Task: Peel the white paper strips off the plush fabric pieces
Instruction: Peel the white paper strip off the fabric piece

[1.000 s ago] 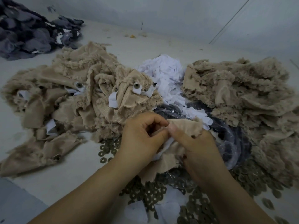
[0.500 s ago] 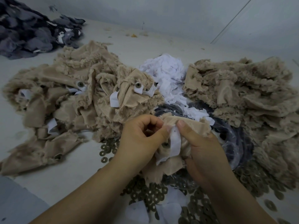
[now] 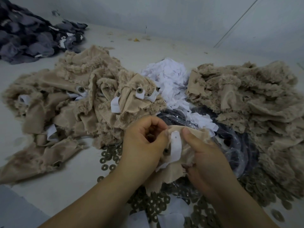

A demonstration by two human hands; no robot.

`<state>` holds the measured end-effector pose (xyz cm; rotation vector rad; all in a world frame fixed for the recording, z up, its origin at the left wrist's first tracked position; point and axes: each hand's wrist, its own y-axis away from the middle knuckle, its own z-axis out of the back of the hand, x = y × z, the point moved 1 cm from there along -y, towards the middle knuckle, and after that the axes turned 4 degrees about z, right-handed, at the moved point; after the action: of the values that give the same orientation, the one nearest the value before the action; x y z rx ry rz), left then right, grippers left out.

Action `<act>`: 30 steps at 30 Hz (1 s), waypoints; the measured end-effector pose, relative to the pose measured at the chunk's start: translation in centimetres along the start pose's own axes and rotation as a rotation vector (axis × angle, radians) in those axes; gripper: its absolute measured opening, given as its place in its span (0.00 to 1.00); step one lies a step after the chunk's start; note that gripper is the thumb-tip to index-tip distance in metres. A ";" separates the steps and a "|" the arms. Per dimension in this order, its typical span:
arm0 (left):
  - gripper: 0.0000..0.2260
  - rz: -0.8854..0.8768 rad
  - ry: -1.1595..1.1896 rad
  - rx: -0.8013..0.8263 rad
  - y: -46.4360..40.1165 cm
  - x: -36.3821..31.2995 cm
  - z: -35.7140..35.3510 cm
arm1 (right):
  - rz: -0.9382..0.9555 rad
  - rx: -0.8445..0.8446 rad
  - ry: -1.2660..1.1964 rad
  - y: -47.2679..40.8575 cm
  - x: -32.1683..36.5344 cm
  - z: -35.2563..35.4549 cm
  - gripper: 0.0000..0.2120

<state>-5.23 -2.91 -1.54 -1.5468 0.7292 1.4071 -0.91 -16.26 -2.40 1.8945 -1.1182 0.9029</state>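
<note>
Spreading across the pale desk (image 3: 54, 183), two big heaps of beige plush are lying either side of centre: the left heap (image 3: 69, 102), with white strips and small round metal studs showing on several pieces, and the right heap (image 3: 256, 102), with no strips visible. Sitting at the far left corner is a grey fabric pile (image 3: 29, 38). Between the beige heaps, a mound of loose white paper scraps (image 3: 167, 79) is resting against a clear plastic bag (image 3: 236, 145) with dark contents. Scattered near the front edge are many flat metal washers (image 3: 110, 157).

At centre front, both hands are working one plush fabric piece (image 3: 174, 168), held just above the washers. Left hand (image 3: 143, 142) is curling its fingers and pinching the piece's upper left edge. Right hand (image 3: 209, 158) is gripping the piece, thumb pressing beside the white paper strip (image 3: 176, 148), which is lying on the backing between the two hands. No writing or labels readable.
</note>
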 end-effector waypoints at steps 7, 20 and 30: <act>0.07 -0.051 -0.201 0.118 -0.7 -0.4 -0.3 | -0.014 -0.005 0.003 -0.3 0.1 0.6 0.16; 0.06 -0.187 -0.313 -0.027 -0.1 -0.5 -0.9 | -0.001 -0.009 0.021 0.1 0.6 0.5 0.17; 0.05 -0.284 -0.343 0.045 0.1 -0.7 -1.1 | 0.002 -0.034 -0.006 0.4 0.7 0.1 0.16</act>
<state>-4.97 -3.99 -0.97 -1.2715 0.3169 1.3811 -1.00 -16.78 -1.77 1.8704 -1.1325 0.8744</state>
